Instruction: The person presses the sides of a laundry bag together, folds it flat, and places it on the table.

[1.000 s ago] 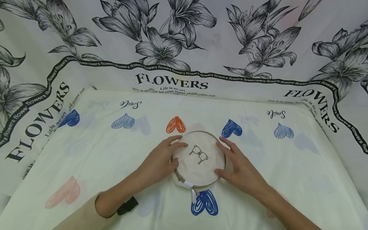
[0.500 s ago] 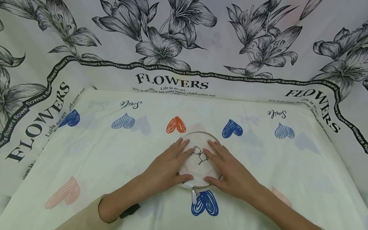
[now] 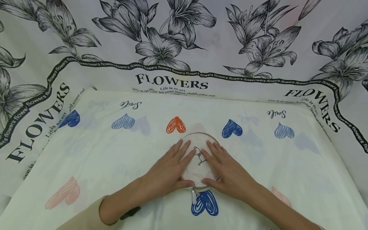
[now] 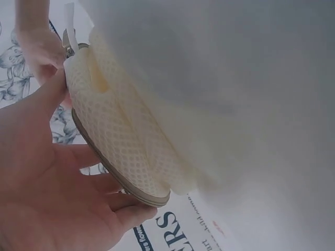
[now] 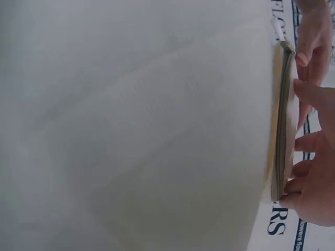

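A round, off-white mesh laundry bag (image 3: 198,175) lies on the heart-printed cloth, with a small black line drawing on top, partly behind fingers. Around its side runs a beige zip (image 5: 282,125), its pull tab (image 3: 194,195) at the near edge. My left hand (image 3: 169,169) presses on the bag's left part, fingers extended and thumb near the front rim. On the right part rests my right hand (image 3: 231,171), its fingers spread the same way. The left wrist view shows the mesh side (image 4: 120,136) bulging and folded below the zip; in the right wrist view it looks thin.
White cloth (image 3: 109,153) with blue, red and pink hearts covers the surface. Behind it hangs a flower-printed curtain (image 3: 212,51). A small black object (image 3: 130,213) shows partly beneath the left forearm.
Both hands have moved inward from the bag's side rims onto its top, fingers now laid over the mesh. The thumbs have come closer together at the near edge.
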{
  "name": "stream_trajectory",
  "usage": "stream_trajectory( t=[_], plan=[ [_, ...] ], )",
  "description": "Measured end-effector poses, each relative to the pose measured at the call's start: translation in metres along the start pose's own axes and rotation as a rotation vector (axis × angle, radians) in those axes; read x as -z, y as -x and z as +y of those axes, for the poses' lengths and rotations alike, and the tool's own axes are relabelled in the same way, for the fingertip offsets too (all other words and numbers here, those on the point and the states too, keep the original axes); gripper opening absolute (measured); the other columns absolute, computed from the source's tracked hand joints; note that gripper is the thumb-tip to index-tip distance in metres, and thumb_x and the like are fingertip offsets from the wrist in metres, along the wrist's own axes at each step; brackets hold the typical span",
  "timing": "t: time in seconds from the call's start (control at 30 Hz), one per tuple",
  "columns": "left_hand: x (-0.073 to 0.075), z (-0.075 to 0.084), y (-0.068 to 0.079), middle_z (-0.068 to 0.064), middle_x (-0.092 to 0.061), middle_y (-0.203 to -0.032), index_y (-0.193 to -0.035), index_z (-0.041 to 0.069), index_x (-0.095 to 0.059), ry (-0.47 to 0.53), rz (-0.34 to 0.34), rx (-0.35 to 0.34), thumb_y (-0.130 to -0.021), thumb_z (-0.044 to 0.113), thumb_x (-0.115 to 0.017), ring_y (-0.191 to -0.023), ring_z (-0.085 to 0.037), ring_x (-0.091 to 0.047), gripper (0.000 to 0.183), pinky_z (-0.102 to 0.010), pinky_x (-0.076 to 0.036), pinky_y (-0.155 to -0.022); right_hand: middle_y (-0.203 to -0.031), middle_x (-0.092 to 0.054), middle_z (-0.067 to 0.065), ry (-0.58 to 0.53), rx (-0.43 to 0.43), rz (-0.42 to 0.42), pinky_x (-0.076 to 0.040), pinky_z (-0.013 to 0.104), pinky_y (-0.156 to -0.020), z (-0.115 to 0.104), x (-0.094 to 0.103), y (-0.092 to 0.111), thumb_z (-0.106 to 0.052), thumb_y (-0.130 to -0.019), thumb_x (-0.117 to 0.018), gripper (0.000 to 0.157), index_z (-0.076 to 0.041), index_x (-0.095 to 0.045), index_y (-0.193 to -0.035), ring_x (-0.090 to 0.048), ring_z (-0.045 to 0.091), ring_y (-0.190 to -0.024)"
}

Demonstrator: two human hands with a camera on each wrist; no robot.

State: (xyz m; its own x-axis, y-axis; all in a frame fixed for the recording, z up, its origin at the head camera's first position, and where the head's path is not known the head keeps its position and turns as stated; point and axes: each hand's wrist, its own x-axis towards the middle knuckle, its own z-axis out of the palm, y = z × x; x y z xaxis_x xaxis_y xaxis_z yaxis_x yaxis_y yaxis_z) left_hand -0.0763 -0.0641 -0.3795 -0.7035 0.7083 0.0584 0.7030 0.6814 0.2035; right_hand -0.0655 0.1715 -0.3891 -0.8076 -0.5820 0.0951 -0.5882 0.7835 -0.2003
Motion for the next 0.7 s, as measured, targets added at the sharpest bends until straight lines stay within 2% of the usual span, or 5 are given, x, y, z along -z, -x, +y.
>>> stream_trajectory(
  t=[0.43,0.7],
  plan=[
    [-0.0035,-0.0015,-0.0011,-0.016,-0.004,-0.151,-0.146,0.01,-0.016,-0.069,-0.06,-0.009,-0.083,0.063,-0.043,-0.137,-0.035,0.0,0.087,-0.045,-0.013,-0.109,-0.151,-0.01,0.01,0.067,0.031,-0.002,-0.017,0.043,-0.108,0.0002,-0.006,-0.001,-0.068,-0.081,-0.043,0.086,-0.017,-0.02,-0.146,-0.008,0.028,-0.138],
    [-0.005,-0.0017,-0.003,-0.018,-0.004,-0.15,-0.146,0.008,-0.016,-0.102,-0.088,-0.014,-0.084,0.062,-0.043,-0.136,-0.036,-0.002,0.087,-0.045,-0.014,-0.108,-0.151,-0.011,0.011,0.078,0.031,-0.01,-0.018,0.044,-0.108,0.0004,-0.0079,-0.0019,-0.067,-0.08,-0.046,0.087,-0.015,-0.02,-0.146,-0.011,0.029,-0.137]
  ],
)
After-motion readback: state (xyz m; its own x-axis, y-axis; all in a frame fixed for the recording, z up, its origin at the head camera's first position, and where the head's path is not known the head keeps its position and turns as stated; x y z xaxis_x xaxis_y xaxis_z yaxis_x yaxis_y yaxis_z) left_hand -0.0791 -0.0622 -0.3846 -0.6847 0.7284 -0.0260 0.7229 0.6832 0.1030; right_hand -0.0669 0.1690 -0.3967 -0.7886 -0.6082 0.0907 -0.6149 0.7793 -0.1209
